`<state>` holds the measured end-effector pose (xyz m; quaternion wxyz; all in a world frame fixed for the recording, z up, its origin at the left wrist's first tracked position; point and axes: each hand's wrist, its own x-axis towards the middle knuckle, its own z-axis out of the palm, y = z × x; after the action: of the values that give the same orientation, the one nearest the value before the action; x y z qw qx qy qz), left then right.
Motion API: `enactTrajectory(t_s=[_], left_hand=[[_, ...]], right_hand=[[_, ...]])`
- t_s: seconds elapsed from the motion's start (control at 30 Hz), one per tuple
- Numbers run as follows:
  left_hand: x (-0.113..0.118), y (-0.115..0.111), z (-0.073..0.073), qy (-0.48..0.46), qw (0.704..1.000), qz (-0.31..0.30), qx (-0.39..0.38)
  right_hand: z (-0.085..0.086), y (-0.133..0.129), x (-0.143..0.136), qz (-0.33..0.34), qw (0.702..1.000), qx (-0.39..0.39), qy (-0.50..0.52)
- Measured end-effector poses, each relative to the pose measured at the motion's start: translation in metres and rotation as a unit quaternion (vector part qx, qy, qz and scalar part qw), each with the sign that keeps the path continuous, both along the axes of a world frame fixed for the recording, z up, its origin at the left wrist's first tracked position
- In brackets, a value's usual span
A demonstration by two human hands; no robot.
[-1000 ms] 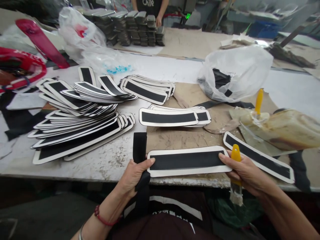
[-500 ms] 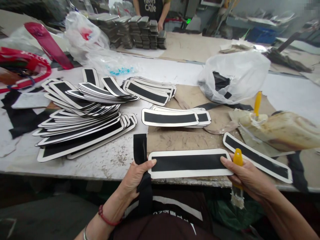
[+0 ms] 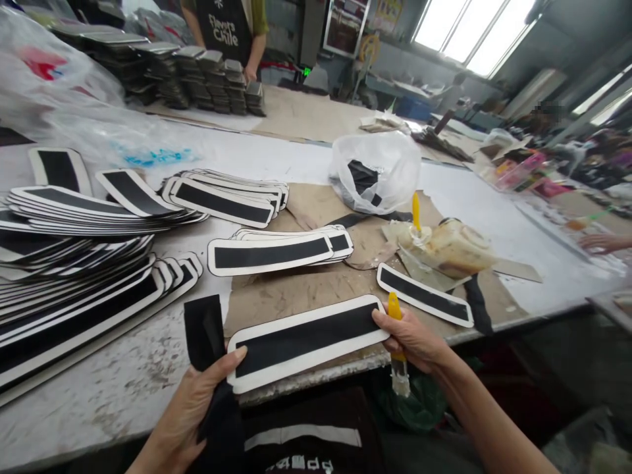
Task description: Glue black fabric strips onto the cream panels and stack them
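While the long white-bordered panel with a black fabric centre (image 3: 307,342) lies flat at the near edge of the scuffed grey surface (image 3: 138,368), partly on a sheet of brown kraft paper (image 3: 296,289), both hands pin it from opposite ends. L. hand (image 3: 197,408): thumb pressed on the panel's left end, fingers closed round a limp black fabric strip (image 3: 210,368) that runs from the surface down toward the lap. R. hand (image 3: 412,339): fingertips on the panel's right end, palm clamped on a yellow-handled glue brush (image 3: 397,349), bristles pointing down below the surface edge. Handling, as judged: panel looks thin, light and fairly stiff, prob. card-backed, so it should lift flat if taken by the two short ends; a one-end hold may let it sag or bend. Fabric strip is soft and floppy, best pinched near its top. Behind: small stack of like panels (image 3: 276,250), single panel (image 3: 424,296) to the right, glue-crusted container with yellow stick (image 3: 444,247), white plastic bag (image 3: 375,171), large fanned piles (image 3: 89,263) at left. Another person (image 3: 232,33) stands at the far end.
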<state>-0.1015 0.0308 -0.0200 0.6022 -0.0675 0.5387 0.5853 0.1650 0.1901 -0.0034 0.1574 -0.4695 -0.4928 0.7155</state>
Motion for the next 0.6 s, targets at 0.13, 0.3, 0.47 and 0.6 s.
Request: enactTrajectory(t_s=[0.13, 0.3, 0.47, 0.6], left_hand=[[0.0029, 0.0028, -0.0004, 0.011, 1.000, 0.016, -0.009], [0.0055, 0.0075, 0.0034, 0.011, 1.000, 0.021, -0.012], [0.0058, 0.0089, 0.0065, -0.004, 0.999, 0.004, -0.045], [0.0063, 0.0098, 0.0070, 0.025, 0.998, -0.010, -0.060]], right_hand=[[-0.0038, 0.0051, -0.0024, -0.048, 0.998, -0.031, 0.000], [-0.0079, 0.0088, -0.0048, -0.083, 0.996, -0.029, 0.016], [-0.0043, 0.0089, -0.0060, -0.078, 0.995, -0.039, 0.052], [0.0002, 0.0108, -0.0056, -0.070, 0.995, -0.038, 0.064]])
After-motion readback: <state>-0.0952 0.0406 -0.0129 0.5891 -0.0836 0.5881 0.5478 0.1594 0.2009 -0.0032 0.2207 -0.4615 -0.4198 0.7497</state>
